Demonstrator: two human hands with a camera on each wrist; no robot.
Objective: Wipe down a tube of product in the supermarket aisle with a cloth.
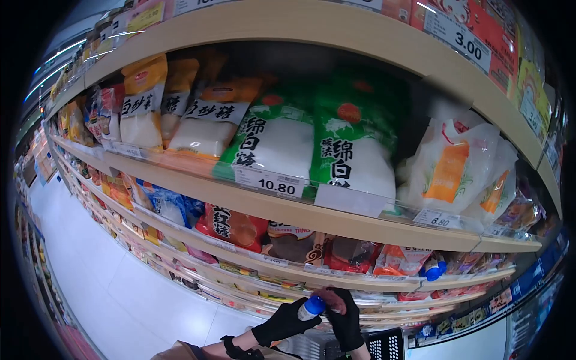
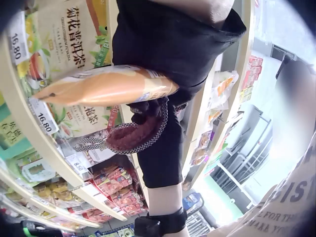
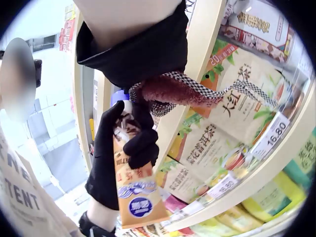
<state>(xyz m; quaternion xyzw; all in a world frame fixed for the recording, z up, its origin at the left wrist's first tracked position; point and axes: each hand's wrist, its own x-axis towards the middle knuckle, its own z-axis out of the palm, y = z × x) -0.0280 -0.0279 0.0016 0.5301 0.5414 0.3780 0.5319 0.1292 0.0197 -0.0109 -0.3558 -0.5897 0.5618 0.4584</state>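
My black-gloved left hand (image 1: 282,323) grips an orange squeeze tube (image 3: 140,190) near its capped end; the blue cap (image 1: 314,305) points up toward my other hand. In the right wrist view, the left hand's fingers (image 3: 140,143) curl over the tube's upper part. My black-gloved right hand (image 1: 346,323) is close beside the cap and holds a fuzzy, dark pink item with a black-and-white checked edge (image 2: 136,136). That item hangs partly loose from the hand in both wrist views. Whether it touches the cap cannot be told.
Shelves (image 1: 384,222) of bagged sugar rise in front of me, with white-and-green bags (image 1: 354,144) in the middle. Another blue-capped item (image 1: 433,269) lies on a lower shelf. A dark basket (image 1: 385,345) is below my hands. White floor (image 1: 150,288) extends left.
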